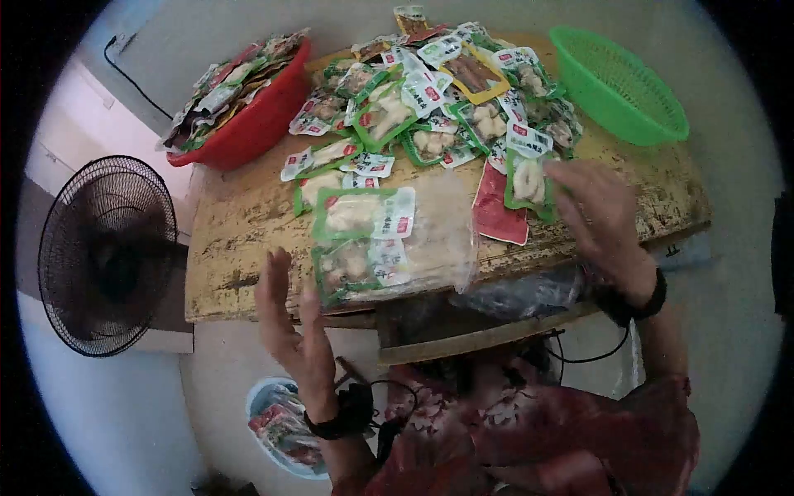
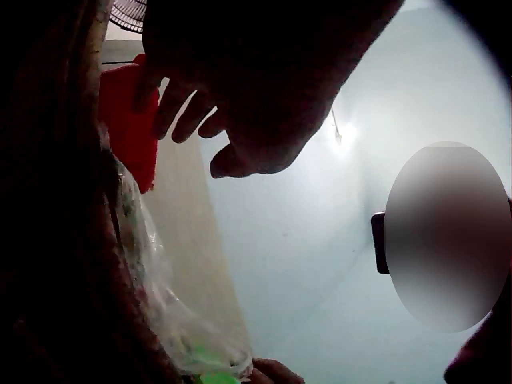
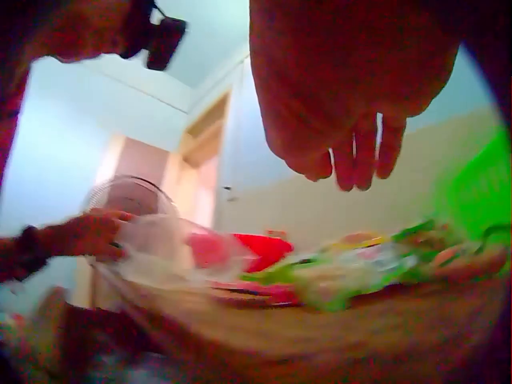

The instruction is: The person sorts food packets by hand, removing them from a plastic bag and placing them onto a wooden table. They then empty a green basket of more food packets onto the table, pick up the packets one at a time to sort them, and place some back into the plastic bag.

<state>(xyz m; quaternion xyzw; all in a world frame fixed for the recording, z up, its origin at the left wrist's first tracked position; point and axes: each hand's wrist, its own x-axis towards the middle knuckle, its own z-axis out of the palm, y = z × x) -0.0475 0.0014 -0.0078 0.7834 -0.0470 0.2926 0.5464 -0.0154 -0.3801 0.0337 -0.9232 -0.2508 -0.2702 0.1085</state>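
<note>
A clear plastic bag (image 1: 451, 236) lies near the table's front edge, with two green-edged food packets (image 1: 351, 215) showing through it. By its left edge is my left hand (image 1: 302, 343), fingers spread and nothing between them; the left wrist view shows the same loose fingers (image 2: 188, 116). My right hand (image 1: 604, 219) reaches over the table's right side. Its fingertips overlap the edge of a green-edged packet (image 1: 528, 178) in the head view. In the right wrist view the right fingers (image 3: 364, 156) hang fairly straight above the packets. A red packet (image 1: 500, 202) lies beside the green-edged one.
A large pile of packets (image 1: 430, 95) covers the table's back. A full red basket (image 1: 248, 116) stands back left, a green basket (image 1: 620, 91) back right. A fan (image 1: 107, 256) stands left of the table (image 1: 240, 248). Below is a light blue basin (image 1: 256, 405) with packets.
</note>
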